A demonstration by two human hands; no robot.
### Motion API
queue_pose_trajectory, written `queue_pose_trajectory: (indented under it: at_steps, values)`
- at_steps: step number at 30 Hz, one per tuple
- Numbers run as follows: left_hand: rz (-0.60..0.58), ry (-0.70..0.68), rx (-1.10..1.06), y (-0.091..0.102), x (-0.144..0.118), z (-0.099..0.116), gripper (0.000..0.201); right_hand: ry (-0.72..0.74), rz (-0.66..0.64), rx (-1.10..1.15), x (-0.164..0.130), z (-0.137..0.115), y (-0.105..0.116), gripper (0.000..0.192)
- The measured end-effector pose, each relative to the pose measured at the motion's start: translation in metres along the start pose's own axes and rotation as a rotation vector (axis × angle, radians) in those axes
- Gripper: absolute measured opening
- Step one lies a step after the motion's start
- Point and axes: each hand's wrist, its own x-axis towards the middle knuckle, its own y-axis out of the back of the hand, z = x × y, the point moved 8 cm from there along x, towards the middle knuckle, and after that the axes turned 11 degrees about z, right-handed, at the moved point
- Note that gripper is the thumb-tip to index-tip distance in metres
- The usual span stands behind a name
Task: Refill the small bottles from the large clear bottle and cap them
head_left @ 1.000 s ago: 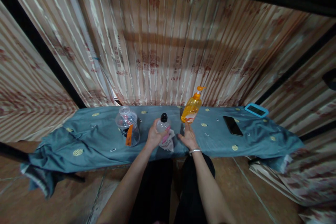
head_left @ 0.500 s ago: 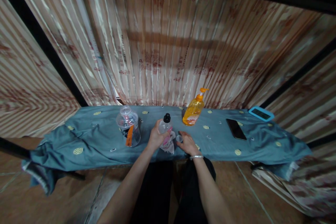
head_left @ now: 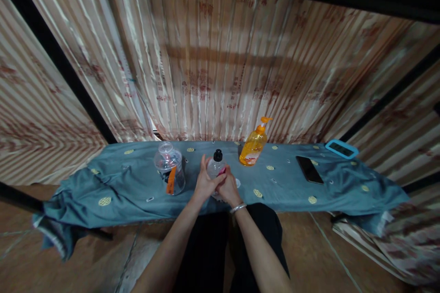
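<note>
Since the earlier frames the right hand [head_left: 228, 188] has come in from the cloth [head_left: 113, 183] beside the soap [head_left: 253, 146] to join the left hand [head_left: 204, 184] at the bottle [head_left: 216, 167].

Both hands now close around the lower half of this small clear bottle with a black cap, which stands upright on the cloth at the near middle of the table. The left fingers wrap its left side; the right hand covers its right side and base, though how tightly those fingers press is hidden. Something pink shows between the hands.

Risks, as I judge them: the bottle is light and narrow, so a sideways tug could tip it or drag the loose cloth, which hangs off the near edge and bunches at the left. A small clear cap [head_left: 238, 182] lies just beside the right hand and could be knocked off that edge.

Room: the jar [head_left: 169, 167] stands near on the left, the soap near behind on the right. The phone [head_left: 309, 169] and the blue case [head_left: 341, 149] lie well apart to the right.
</note>
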Motion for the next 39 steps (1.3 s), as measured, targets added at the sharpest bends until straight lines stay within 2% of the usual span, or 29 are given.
queue_pose_trajectory:
  at_steps: [2, 5, 8, 10, 12, 16, 20, 26, 32, 36, 39]
  values:
    - [0.011, -0.016, 0.015, 0.009, -0.01, -0.001, 0.103, -0.045, 0.043, -0.024, 0.003, 0.006, 0.011, 0.03]
    - [0.033, -0.038, 0.048, 0.034, -0.033, -0.008, 0.088, -0.101, 0.138, -0.073, 0.01, 0.018, 0.038, 0.034]
    - [0.01, 0.026, 0.067, 0.063, -0.062, -0.029, 0.07, -0.162, 0.246, -0.155, 0.019, 0.035, 0.072, 0.039]
    - [0.018, 0.096, 0.1, 0.084, -0.081, -0.046, 0.06, -0.208, 0.297, -0.226, 0.024, 0.05, 0.092, 0.035]
    - [0.046, 0.163, 0.105, 0.104, -0.095, -0.061, 0.057, -0.252, 0.327, -0.289, 0.03, 0.065, 0.106, 0.033]
    - [0.097, 0.259, 0.113, 0.134, -0.112, -0.082, 0.061, -0.325, 0.359, -0.37, 0.039, 0.09, 0.117, 0.032]
    - [0.157, 0.235, 0.163, 0.156, -0.113, -0.085, 0.061, -0.368, 0.379, -0.399, 0.046, 0.103, 0.115, 0.034]
    - [0.186, 0.221, 0.18, 0.173, -0.107, -0.083, 0.061, -0.377, 0.43, -0.4, 0.051, 0.108, 0.111, 0.04]
    - [0.274, 0.156, 0.184, 0.182, -0.094, -0.078, 0.068, -0.364, 0.476, -0.38, 0.051, 0.115, 0.108, 0.045]
    - [0.382, 0.026, 0.219, 0.183, -0.077, -0.065, 0.083, -0.341, 0.473, -0.333, 0.048, 0.119, 0.105, 0.049]
    - [0.399, -0.019, 0.263, 0.174, -0.058, -0.057, 0.099, -0.288, 0.483, -0.296, 0.04, 0.119, 0.105, 0.056]
